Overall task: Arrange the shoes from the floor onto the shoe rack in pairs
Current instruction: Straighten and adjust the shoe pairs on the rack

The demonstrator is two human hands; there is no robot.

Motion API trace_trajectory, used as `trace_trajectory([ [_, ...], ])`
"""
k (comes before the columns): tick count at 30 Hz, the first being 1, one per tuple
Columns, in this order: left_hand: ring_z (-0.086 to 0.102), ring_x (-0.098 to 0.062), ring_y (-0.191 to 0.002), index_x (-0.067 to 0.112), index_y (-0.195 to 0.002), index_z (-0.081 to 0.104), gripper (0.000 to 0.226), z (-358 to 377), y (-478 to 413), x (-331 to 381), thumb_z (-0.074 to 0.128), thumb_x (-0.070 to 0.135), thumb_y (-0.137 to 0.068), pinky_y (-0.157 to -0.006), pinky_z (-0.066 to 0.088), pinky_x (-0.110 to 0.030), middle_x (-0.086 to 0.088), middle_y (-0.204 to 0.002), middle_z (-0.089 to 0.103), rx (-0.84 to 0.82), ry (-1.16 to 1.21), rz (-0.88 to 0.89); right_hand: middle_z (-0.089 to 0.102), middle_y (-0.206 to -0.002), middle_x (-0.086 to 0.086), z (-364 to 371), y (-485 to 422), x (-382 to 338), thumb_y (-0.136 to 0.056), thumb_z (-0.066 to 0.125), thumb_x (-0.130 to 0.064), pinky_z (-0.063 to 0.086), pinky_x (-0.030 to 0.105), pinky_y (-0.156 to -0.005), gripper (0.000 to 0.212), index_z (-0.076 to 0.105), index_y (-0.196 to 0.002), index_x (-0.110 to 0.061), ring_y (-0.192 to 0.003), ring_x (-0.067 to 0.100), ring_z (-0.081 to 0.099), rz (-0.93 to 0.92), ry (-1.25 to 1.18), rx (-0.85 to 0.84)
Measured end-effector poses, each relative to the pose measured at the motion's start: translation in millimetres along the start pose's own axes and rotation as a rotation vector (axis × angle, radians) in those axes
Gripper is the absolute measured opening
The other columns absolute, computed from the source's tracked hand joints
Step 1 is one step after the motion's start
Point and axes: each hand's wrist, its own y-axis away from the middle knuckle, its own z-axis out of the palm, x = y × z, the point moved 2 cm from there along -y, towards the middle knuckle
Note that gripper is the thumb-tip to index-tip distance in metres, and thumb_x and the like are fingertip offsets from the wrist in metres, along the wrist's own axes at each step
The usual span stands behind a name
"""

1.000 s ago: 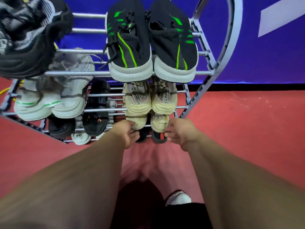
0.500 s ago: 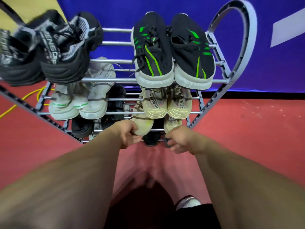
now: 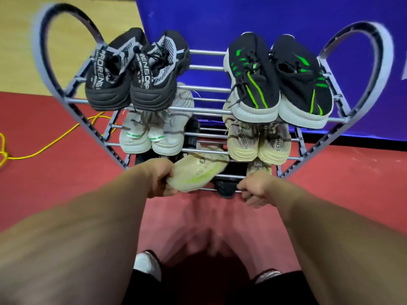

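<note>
Low on rack (image 3: 207,52), beige shoe (image 3: 198,170) aslant, toe perhaps up-right

L hand (image 3: 161,180) grips beige shoe (image 3: 199,171) at rack (image 3: 211,110) bottom; R hand (image 3: 256,189) pinches lowest bar.

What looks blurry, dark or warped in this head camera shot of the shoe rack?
Head view: the forearms and the red floor between them are blurred; the grey-black pair on the top tier is sharp, its lettering legible; the bottom tier lies in shadow, so the black shoe is hard to make out; the wide lens swells the arms.
</note>
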Motion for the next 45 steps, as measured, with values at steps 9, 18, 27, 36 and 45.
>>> trace_trajectory([
  [9,0.057,-0.026,-0.061,0.009,-0.078,0.052,0.021,-17.1,1.2,-6.6,0.035,-0.002,-0.077,-0.05,0.041,-0.023,-0.008,-0.06,0.053,0.034,-0.058,-0.011,0.047,-0.056,0.003,8.8,-3.5,-8.9,-0.099,0.06,-0.033,0.04,0.02,-0.045,0.032,0.053,-0.077,-0.012,-0.035,0.015,0.043,-0.016,-0.269,0.111],
  [18,0.06,-0.023,-0.044,0.01,-0.089,0.057,0.025,-3.0,-8.1,-4.0,0.04,0.006,-0.072,-0.049,0.036,-0.021,-0.006,-0.058,0.061,0.003,-0.088,-0.076,0.074,-0.093,0.006,-2.4,-0.7,1.0,-0.095,0.064,-0.047,0.063,0.04,-0.073,0.037,0.066,-0.107,-0.012,-0.077,0.027,0.074,0.031,-0.248,-0.028],
  [27,0.06,-0.019,-0.083,0.008,-0.115,0.056,0.022,48.2,-32.7,11.0,0.046,0.016,-0.097,-0.07,0.057,-0.031,-0.011,-0.098,0.066,-0.08,0.395,-0.048,0.058,-0.061,0.004,-25.4,-1.6,12.9,-0.089,0.053,-0.029,0.043,0.021,-0.05,0.021,0.062,-0.081,-0.012,-0.047,0.013,0.052,0.132,-0.483,-0.032],
  [36,0.067,-0.028,-0.103,0.005,-0.129,0.054,0.045,98.4,-36.0,15.5,0.063,0.036,-0.097,-0.077,0.056,-0.039,-0.013,-0.124,0.065,-0.254,0.345,0.021,0.076,-0.098,0.017,-13.9,-5.2,10.3,-0.098,0.049,-0.014,0.06,0.029,-0.056,0.028,0.062,-0.12,-0.001,-0.088,0.031,0.074,0.097,-0.917,-0.195],
  [45,0.072,-0.023,-0.091,0.02,-0.119,0.063,0.021,132.1,-35.5,12.6,0.064,0.02,-0.098,-0.09,0.058,-0.039,-0.009,-0.107,0.075,-0.365,0.168,0.096,0.066,-0.121,0.026,8.0,-14.0,-8.0,-0.107,0.048,-0.011,0.052,0.042,-0.105,0.027,0.058,-0.126,0.006,-0.123,0.034,0.064,0.114,-1.096,-0.266],
])
